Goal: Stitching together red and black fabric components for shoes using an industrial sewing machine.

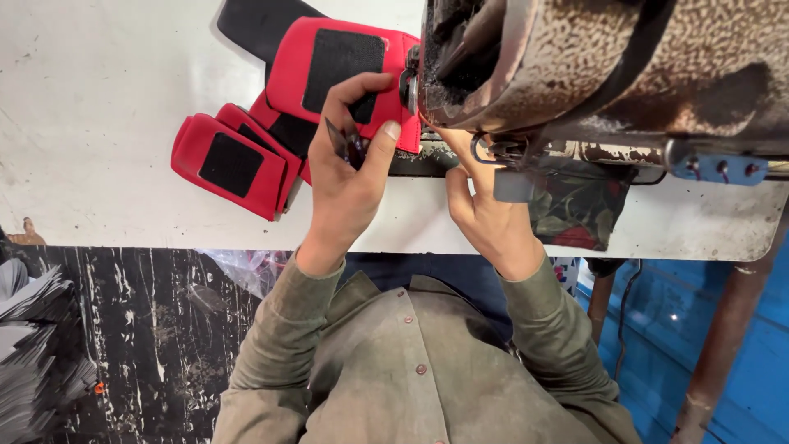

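Head view: hands at work on a white, scuffed worktable [99,107] beside a worn, speckled-brown sewing machine head [608,57].
Left hand: the left hand [345,177] lies with fingers spread over a red padded fabric piece with a black square patch [337,70], fingertips and thumb pressing on its near edge; small dark snips [343,144] are tucked against the palm between thumb and fingers.
Right hand: the right hand [485,205] reaches under the machine head, fingers curled; its fingertips are hidden by the machine, so whether they pinch anything cannot be told.
Held piece: it lies flat on the table, its right edge touching the needle area of the machine, just left of the metal presser parts [408,86].
Other pieces: a stack of matching red padded pieces with black patches [234,164] sits just left of the left hand, overlapping one another and reaching under the held piece; a black fabric strip [259,25] lies behind them at the top edge.
Machine side: a floral-patterned cloth [575,218] hangs at the table's front edge below the machine.
Person: olive-green buttoned shirt sleeves [279,345] cover both arms.
Floor: grey stacked sheets [33,345] lie at the lower left; a blue surface [657,345] shows at the lower right.
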